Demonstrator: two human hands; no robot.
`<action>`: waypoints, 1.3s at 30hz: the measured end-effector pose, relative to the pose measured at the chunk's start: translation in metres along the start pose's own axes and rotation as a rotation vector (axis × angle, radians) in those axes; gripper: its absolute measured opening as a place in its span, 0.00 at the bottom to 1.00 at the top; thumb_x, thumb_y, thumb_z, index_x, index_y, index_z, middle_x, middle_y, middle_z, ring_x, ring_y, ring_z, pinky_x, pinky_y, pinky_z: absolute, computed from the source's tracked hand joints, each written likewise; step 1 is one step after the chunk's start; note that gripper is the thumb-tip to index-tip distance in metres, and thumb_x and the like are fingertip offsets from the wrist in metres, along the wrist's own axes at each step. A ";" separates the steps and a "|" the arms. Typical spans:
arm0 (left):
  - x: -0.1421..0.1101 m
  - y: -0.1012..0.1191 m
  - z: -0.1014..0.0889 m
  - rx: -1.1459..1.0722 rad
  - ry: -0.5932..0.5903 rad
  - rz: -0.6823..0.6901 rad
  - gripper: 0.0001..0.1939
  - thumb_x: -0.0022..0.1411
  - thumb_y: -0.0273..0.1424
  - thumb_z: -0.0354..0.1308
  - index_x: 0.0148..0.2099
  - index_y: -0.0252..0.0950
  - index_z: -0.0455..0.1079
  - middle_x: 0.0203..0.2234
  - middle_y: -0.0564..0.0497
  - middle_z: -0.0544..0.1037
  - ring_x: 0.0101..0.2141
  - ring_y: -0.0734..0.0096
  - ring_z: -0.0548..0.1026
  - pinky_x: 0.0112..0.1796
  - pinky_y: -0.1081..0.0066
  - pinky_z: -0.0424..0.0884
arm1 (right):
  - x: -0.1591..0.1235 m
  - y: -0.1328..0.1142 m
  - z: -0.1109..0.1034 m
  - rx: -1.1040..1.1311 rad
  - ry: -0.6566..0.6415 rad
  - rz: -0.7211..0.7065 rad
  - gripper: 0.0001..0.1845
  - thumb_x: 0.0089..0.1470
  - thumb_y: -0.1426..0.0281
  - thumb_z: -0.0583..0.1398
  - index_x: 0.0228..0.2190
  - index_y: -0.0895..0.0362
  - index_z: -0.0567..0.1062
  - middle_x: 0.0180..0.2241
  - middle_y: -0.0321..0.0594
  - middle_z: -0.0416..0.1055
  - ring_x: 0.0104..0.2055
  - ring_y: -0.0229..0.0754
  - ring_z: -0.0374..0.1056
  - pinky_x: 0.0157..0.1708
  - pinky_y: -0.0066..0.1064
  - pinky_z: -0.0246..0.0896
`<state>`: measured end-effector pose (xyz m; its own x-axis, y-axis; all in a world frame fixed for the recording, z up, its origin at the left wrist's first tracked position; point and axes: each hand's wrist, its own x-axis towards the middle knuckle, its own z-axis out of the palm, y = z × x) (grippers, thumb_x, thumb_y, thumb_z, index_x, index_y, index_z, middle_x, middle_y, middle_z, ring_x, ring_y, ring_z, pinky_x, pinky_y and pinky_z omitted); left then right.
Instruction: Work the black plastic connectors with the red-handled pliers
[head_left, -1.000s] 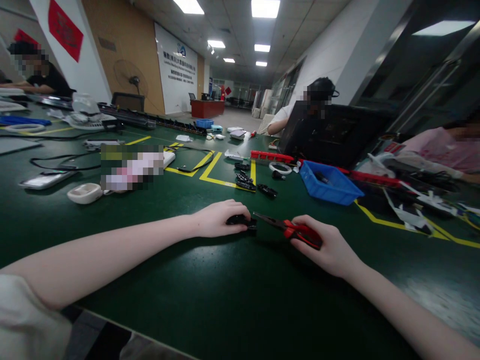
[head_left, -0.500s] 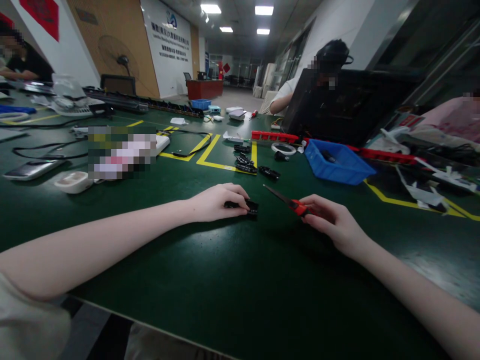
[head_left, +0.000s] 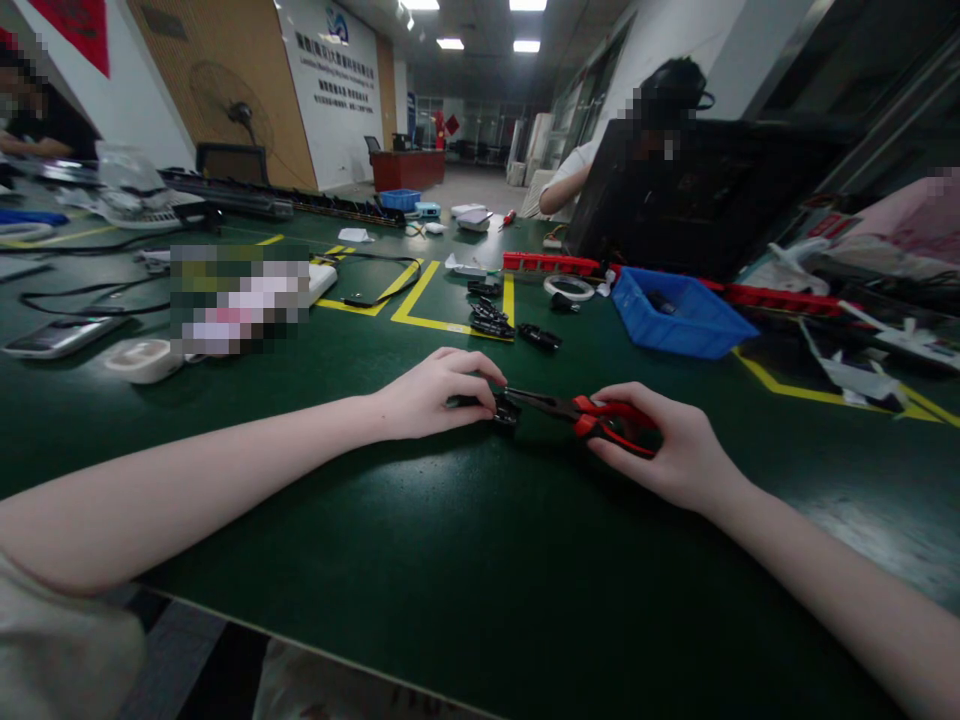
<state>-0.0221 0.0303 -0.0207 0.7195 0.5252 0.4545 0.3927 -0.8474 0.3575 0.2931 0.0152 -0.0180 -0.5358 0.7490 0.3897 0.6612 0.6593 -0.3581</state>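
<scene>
Main risk: your left fingertips. Your left hand (head_left: 446, 395) is curled in, thumb and fingers pinching the black part (head_left: 507, 412) low over the green tabletop (head_left: 420, 580); its right end pokes out past your fingertips. Your right hand (head_left: 671, 440) is wrapped round the red-handled pliers (head_left: 586, 410), handles spread somewhat apart. Pliers' tips sit right by your left index finger and the part's exposed end. Can't tell if they touch it or have anything between them; too small to see.

If the tips slip off under a squeeze or pull, they can jab or nip that finger. Cause: finger too near the bite.

Part is small and only pinched at one end, so an off-axis twist could swing it out of your grip or crack it, if it's plastic as it looks. A hard tug could flick a fragment across the table, toward the small pile of black pieces (head_left: 491, 318) or the blue bin (head_left: 679, 335), and you'd struggle to spot it among similar dark bits.
</scene>
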 end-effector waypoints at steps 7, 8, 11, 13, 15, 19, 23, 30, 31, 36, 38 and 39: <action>0.004 0.001 -0.003 -0.247 0.111 -0.052 0.05 0.65 0.28 0.58 0.37 0.33 0.73 0.39 0.46 0.77 0.42 0.68 0.75 0.46 0.64 0.70 | 0.000 -0.002 -0.001 -0.089 0.056 -0.145 0.23 0.51 0.61 0.64 0.48 0.52 0.68 0.42 0.44 0.73 0.40 0.50 0.73 0.36 0.40 0.71; 0.004 0.001 -0.004 -0.280 0.104 -0.060 0.05 0.65 0.28 0.58 0.37 0.33 0.74 0.38 0.46 0.77 0.42 0.68 0.75 0.46 0.65 0.70 | 0.000 -0.002 -0.001 -0.093 0.050 -0.155 0.23 0.51 0.61 0.64 0.48 0.52 0.68 0.42 0.44 0.73 0.40 0.50 0.73 0.36 0.41 0.71; 0.004 0.000 -0.004 -0.347 0.073 -0.089 0.05 0.65 0.28 0.57 0.39 0.33 0.74 0.38 0.47 0.77 0.42 0.68 0.75 0.47 0.65 0.70 | 0.000 -0.003 0.000 -0.105 0.041 -0.174 0.24 0.51 0.61 0.64 0.48 0.53 0.68 0.43 0.44 0.73 0.41 0.50 0.73 0.35 0.40 0.71; 0.004 0.000 -0.004 -0.370 0.059 -0.108 0.06 0.65 0.29 0.57 0.39 0.33 0.74 0.38 0.48 0.77 0.41 0.69 0.75 0.46 0.65 0.70 | 0.000 -0.003 0.000 -0.108 0.041 -0.186 0.24 0.51 0.61 0.64 0.48 0.53 0.67 0.43 0.44 0.73 0.41 0.49 0.73 0.35 0.40 0.71; 0.004 0.001 -0.003 -0.376 0.054 -0.122 0.06 0.66 0.29 0.57 0.39 0.33 0.74 0.37 0.48 0.77 0.41 0.69 0.75 0.46 0.66 0.69 | 0.000 -0.003 0.000 -0.114 0.042 -0.193 0.23 0.51 0.61 0.64 0.48 0.53 0.67 0.43 0.44 0.73 0.40 0.49 0.73 0.34 0.39 0.71; 0.004 0.001 -0.003 -0.372 0.048 -0.126 0.06 0.66 0.29 0.57 0.39 0.33 0.73 0.36 0.49 0.77 0.40 0.69 0.74 0.45 0.66 0.69 | 0.000 -0.002 0.000 -0.114 0.035 -0.188 0.23 0.52 0.61 0.64 0.48 0.53 0.68 0.42 0.44 0.74 0.39 0.49 0.73 0.34 0.39 0.71; 0.004 0.000 -0.002 -0.360 0.040 -0.096 0.05 0.65 0.29 0.57 0.39 0.32 0.73 0.36 0.48 0.77 0.40 0.69 0.74 0.45 0.66 0.69 | 0.000 -0.002 0.000 -0.083 0.019 -0.173 0.22 0.52 0.61 0.64 0.47 0.53 0.68 0.41 0.44 0.74 0.38 0.48 0.73 0.33 0.38 0.71; 0.004 -0.001 -0.001 -0.353 0.041 -0.054 0.04 0.64 0.28 0.59 0.40 0.33 0.73 0.40 0.46 0.76 0.43 0.67 0.74 0.47 0.64 0.70 | 0.001 -0.003 0.002 -0.019 0.004 -0.101 0.20 0.52 0.61 0.63 0.46 0.54 0.70 0.40 0.43 0.76 0.35 0.46 0.74 0.31 0.35 0.70; 0.004 0.000 -0.001 -0.343 0.039 -0.051 0.04 0.63 0.28 0.60 0.40 0.33 0.74 0.42 0.46 0.75 0.45 0.67 0.74 0.48 0.63 0.70 | 0.001 -0.003 0.002 -0.011 0.005 -0.088 0.20 0.53 0.60 0.63 0.46 0.54 0.71 0.39 0.43 0.76 0.35 0.46 0.74 0.31 0.35 0.70; 0.003 0.001 -0.002 -0.238 0.048 -0.061 0.07 0.62 0.28 0.61 0.43 0.34 0.74 0.46 0.44 0.74 0.48 0.63 0.73 0.51 0.60 0.68 | 0.002 -0.002 0.002 0.017 -0.001 -0.034 0.19 0.52 0.59 0.63 0.44 0.54 0.72 0.38 0.42 0.77 0.34 0.46 0.74 0.32 0.35 0.69; 0.002 0.001 -0.002 -0.208 0.063 -0.069 0.08 0.63 0.28 0.60 0.45 0.35 0.74 0.47 0.44 0.74 0.49 0.63 0.73 0.51 0.59 0.68 | 0.002 -0.001 0.002 0.016 -0.015 -0.019 0.19 0.52 0.59 0.63 0.44 0.54 0.72 0.38 0.42 0.77 0.34 0.46 0.74 0.32 0.35 0.69; 0.002 0.001 -0.002 -0.193 0.073 -0.070 0.08 0.63 0.28 0.59 0.45 0.35 0.74 0.47 0.43 0.74 0.49 0.62 0.72 0.52 0.59 0.68 | 0.002 -0.001 0.001 0.011 -0.022 -0.015 0.19 0.52 0.58 0.63 0.44 0.54 0.72 0.38 0.42 0.77 0.34 0.46 0.74 0.32 0.35 0.70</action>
<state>-0.0213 0.0310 -0.0183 0.6478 0.5926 0.4787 0.3180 -0.7814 0.5370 0.2906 0.0162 -0.0180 -0.5568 0.7403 0.3767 0.6471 0.6709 -0.3621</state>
